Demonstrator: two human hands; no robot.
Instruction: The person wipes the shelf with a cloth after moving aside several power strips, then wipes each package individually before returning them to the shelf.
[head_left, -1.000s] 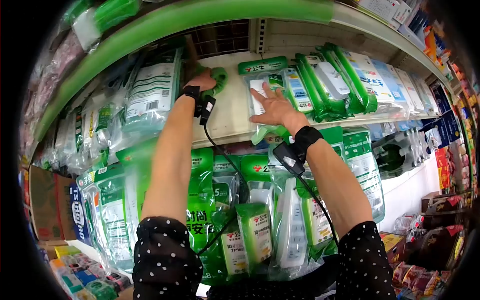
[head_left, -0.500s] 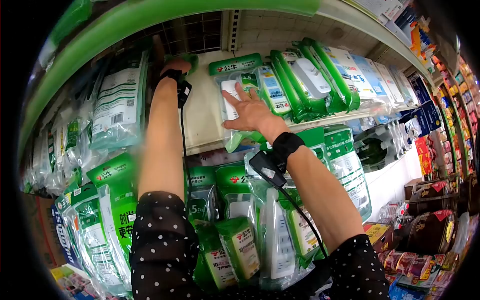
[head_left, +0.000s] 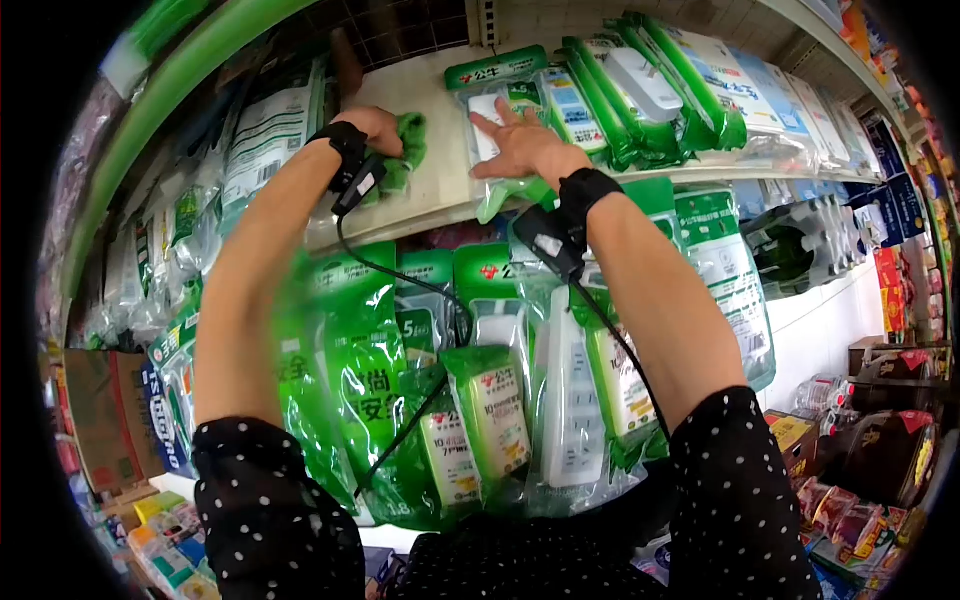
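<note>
On the upper shelf (head_left: 441, 140), my left hand (head_left: 374, 125) is closed on a green cloth (head_left: 411, 145) that lies against the bare shelf surface. My right hand (head_left: 525, 145), fingers spread, presses on a green-topped packaged power strip (head_left: 495, 68) lying near the shelf's front. Just right of that hand, more green packs (head_left: 575, 105) lean in a row, with a white plug-in socket (head_left: 643, 85) showing on one. A piece of green plastic (head_left: 512, 196) hangs over the shelf edge below my right wrist. Both wrists wear black bands with cables.
Below the shelf edge hang several green power strip packages (head_left: 500, 400). Upright white-and-green packs (head_left: 270, 140) stand left of my left hand. Clear plastic packs (head_left: 800, 245) hang at the right. A cardboard box (head_left: 105, 415) sits at lower left, and snack goods (head_left: 845, 520) fill the lower right.
My left hand has moved right and forward from the shelf's back left, bringing the green cloth with it. My right hand stays on the package. The view has shifted, and packs below the left arm swing.
</note>
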